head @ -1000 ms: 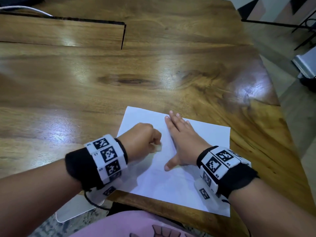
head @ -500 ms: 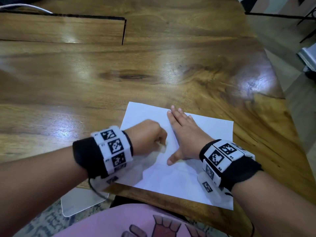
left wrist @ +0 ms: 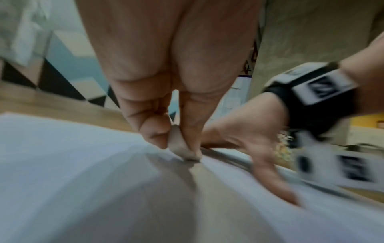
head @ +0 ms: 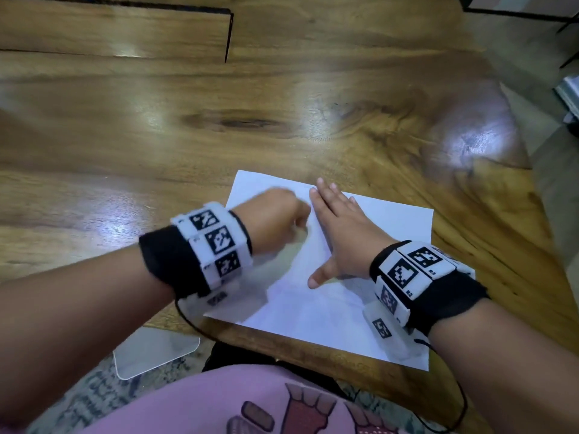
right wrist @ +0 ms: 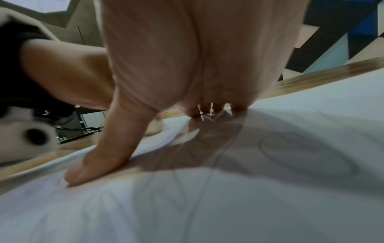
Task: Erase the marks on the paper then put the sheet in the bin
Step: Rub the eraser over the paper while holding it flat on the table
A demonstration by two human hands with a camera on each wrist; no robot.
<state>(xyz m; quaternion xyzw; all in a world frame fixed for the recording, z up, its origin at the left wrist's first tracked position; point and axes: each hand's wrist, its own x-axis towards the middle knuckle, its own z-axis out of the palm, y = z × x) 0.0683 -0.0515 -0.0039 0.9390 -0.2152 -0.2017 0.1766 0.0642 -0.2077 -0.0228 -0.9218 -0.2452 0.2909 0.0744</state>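
Note:
A white sheet of paper (head: 329, 311) lies on the wooden table (head: 219, 126) near its front edge. Faint pencil lines (right wrist: 301, 148) show on the sheet in the right wrist view. My left hand (head: 275, 217) is curled and pinches a small pale eraser (left wrist: 180, 146) between thumb and fingers, its tip pressed on the paper (left wrist: 62, 164). My right hand (head: 341, 233) lies flat on the sheet just right of the left, fingers straight, thumb spread. The eraser (right wrist: 154, 128) also shows behind that thumb. No bin is in view.
A flat wooden board (head: 109, 36) lies at the table's far left. A pale flat panel (head: 153, 352) sits on the floor below the table's front edge. The table's right edge (head: 532, 195) drops to the floor, where dark furniture legs stand.
My left hand with the eraser has slid a little away from me over the sheet and is blurred by motion. The right hand stays pressed flat on the paper.

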